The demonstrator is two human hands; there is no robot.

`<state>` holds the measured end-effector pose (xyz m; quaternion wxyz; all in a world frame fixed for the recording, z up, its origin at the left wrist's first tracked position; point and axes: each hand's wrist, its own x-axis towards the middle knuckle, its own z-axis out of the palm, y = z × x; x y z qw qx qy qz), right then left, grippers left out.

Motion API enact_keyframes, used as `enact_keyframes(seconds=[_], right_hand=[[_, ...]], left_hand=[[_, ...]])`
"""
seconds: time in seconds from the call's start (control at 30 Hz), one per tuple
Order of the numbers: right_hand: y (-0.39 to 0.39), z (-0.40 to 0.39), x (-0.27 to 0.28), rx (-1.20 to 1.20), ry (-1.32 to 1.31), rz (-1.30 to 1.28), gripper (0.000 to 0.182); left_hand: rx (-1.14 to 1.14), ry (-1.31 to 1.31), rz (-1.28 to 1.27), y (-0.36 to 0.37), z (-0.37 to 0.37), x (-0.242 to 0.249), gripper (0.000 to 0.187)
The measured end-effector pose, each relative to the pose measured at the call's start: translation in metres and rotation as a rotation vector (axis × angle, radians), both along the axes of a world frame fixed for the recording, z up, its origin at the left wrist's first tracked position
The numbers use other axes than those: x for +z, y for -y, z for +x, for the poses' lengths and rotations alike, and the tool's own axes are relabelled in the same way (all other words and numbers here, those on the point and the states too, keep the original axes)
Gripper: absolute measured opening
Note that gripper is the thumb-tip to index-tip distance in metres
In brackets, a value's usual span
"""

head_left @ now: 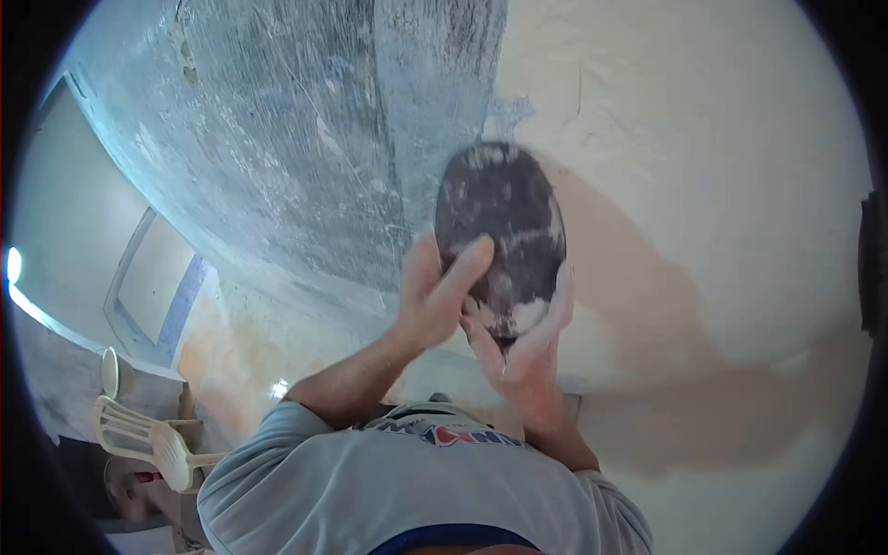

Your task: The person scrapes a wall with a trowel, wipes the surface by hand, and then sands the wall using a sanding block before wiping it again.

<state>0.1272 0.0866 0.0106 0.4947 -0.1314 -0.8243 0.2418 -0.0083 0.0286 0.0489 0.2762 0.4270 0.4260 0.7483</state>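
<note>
At the far left, a bright light (14, 265) shows beside a pale wall panel, and right of it stands a blue-edged frame (185, 301). Below these, a pale bowl-shaped container (111, 372) sits just beyond the back of a cream plastic chair (171, 453), whose slatted backrest points left. A dark, rounded thing near the chair is too unclear to name.

Next comes a broad blue-grey wall surface (296, 139), streaked and scraped, darkest toward its upper right edge. In front of the lower part of that edge is the left hand (427, 301). Its thumb lies across the face of a dark oval pad (504, 208) and its other fingers go behind the pad's left edge, so it grips the pad, though the fingertips are hidden.

The pad is held upright in both hands, above the grey shirt (416, 490), its face marked with whitish patches, the largest near the lower end. The right hand (532, 361) cups that lower end, thumb at the left and fingers closed along the right edge.

Farther right spreads a cream wall surface (721, 157) carrying a brownish shadow (647, 268); a dark object (869, 265) stands at its far right edge.
</note>
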Motion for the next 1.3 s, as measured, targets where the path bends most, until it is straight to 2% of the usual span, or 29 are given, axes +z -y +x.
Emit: enact_keyframes(seconds=[0.07,0.13,0.2,0.23,0.33,0.4,0.47,0.53,0.57,0.63,0.73,0.8,0.83,0.97,1.07,1.1,1.23,1.3], right_hand=[[-0.003,-0.002,-0.012,0.177,-0.092,0.018,0.108],[-0.003,-0.002,-0.014,0.117,-0.057,0.041,0.108],[0.0,-0.006,-0.008,0.099,-0.04,-0.064,0.108],[0.003,-0.006,0.019,0.147,0.013,-0.084,0.108],[0.006,-0.005,0.01,0.051,0.052,-0.04,0.107],[0.003,-0.005,-0.012,0.192,-0.079,-0.144,0.107],[0.001,-0.003,-0.016,0.171,-0.072,-0.058,0.107],[0.007,-0.001,0.003,0.044,0.057,-0.02,0.108],[0.001,-0.009,-0.001,0.12,-0.051,0.018,0.108],[0.004,-0.005,-0.003,0.105,-0.029,-0.01,0.108],[0.005,-0.003,-0.012,0.06,-0.001,0.006,0.109],[0.002,-0.007,-0.022,0.246,-0.124,-0.132,0.109],[0.005,-0.003,-0.017,0.107,-0.056,-0.015,0.108],[0.008,-0.007,0.01,0.08,0.006,-0.047,0.107],[0.008,-0.004,-0.001,0.063,-0.063,0.012,0.104],[0.007,-0.007,-0.005,0.178,-0.138,-0.016,0.105],[0.01,-0.001,-0.005,0.093,-0.044,-0.026,0.105],[0.01,-0.001,0.0,0.177,-0.043,-0.087,0.106]], left_hand=[[0.026,0.012,0.076,-0.002,0.005,-0.003,0.026],[0.038,-0.031,0.073,-0.002,0.004,-0.004,0.026],[-0.013,0.016,0.046,0.002,-0.003,0.003,0.029],[-0.016,0.027,0.034,0.004,-0.005,0.009,0.029],[-0.052,0.053,0.046,0.001,-0.002,0.001,0.03],[-0.03,0.042,0.047,0.0,0.003,-0.011,0.032],[-0.018,0.02,0.062,0.001,0.0,-0.007,0.031],[-0.01,0.011,0.054,0.002,-0.005,-0.005,0.028],[-0.027,0.039,0.044,0.003,-0.006,0.002,0.028],[-0.061,0.134,0.069,0.006,-0.001,0.012,0.027],[0.027,-0.02,-0.022,0.006,0.0,-0.007,0.028],[0.052,-0.065,-0.025,0.006,-0.003,-0.01,0.028],[0.068,-0.102,-0.038,0.006,-0.003,-0.011,0.028],[0.032,0.049,0.045,0.006,-0.001,0.012,0.027],[0.031,-0.021,0.02,0.005,-0.001,0.0,0.023],[0.033,0.008,0.008,0.005,0.005,-0.006,0.023],[0.052,0.055,0.025,0.006,0.006,-0.004,0.023],[-0.009,0.118,0.042,0.006,0.004,0.001,0.026]])
